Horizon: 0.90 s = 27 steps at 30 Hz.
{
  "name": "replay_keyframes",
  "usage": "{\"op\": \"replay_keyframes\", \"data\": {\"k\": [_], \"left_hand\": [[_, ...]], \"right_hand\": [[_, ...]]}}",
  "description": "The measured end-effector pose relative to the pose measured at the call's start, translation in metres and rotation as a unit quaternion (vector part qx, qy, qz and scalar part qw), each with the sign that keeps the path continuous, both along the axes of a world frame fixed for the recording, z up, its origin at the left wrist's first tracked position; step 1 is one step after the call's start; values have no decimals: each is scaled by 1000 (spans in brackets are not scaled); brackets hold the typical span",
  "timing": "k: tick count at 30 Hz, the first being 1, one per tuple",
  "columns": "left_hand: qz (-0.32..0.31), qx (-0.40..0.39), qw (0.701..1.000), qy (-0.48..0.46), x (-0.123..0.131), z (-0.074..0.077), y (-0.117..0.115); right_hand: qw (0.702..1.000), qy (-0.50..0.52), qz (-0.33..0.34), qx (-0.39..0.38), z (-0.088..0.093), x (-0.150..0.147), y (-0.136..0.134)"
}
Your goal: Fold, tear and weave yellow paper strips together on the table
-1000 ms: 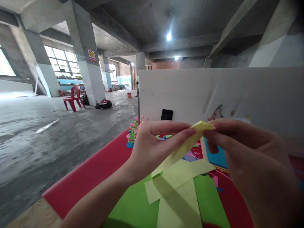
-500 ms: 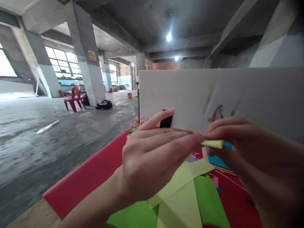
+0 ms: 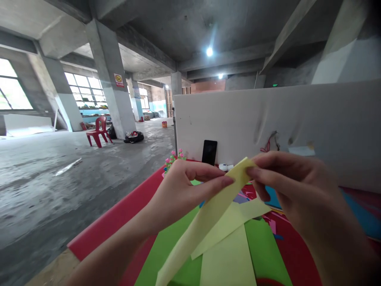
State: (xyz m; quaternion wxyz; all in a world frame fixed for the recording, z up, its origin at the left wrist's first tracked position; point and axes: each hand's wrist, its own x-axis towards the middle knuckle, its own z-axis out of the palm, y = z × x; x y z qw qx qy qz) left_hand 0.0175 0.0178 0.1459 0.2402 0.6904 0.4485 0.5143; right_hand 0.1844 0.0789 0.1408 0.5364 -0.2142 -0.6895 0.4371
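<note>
Holding a yellow paper strip (image 3: 205,218) raised over the red-covered bench (image 3: 297,250), pinched near its upper end from two sides: clamped between thumb and fingers of the left hand (image 3: 186,190) along one edge, and between thumb and fingers of the right hand (image 3: 300,186) by the tip, with only a small gap between. Slanting down from there to the near left, above yellow sheets (image 3: 228,258) lying on green paper (image 3: 269,254). Showing pink scraps (image 3: 272,226) just beside the green, and a black phone (image 3: 209,153) upright before the white panel (image 3: 214,115)
</note>
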Motion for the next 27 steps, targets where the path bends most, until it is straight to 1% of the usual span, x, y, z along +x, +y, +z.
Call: {"op": "replay_keyframes", "data": {"k": [5,7,9,12,15,19,22,27], "left_hand": [[-29,-119,991,-55,-7,-12,9],[-33,-148,986,-68,-9,-16,13],[-36,-165,983,-70,-10,-19,16],[-41,-175,983,-38,-11,-22,19],[-61,-179,982,14,-11,-24,22],[-95,-222,969,53,-8,-26,22],[-101,-239,964,60,-5,-27,22],[-119,-246,959,75,-1,-32,24]], "right_hand": [[994,-72,58,-55,0,-2,10],[988,-103,90,-72,0,-4,16],[977,-155,122,-79,-2,-5,22],[952,-252,166,-56,-5,-7,28],[924,-310,221,-21,-8,-8,31],[903,-325,279,-14,-9,-5,32],[896,-336,292,1,-10,0,37],[858,-399,321,30,-9,9,46]]}}
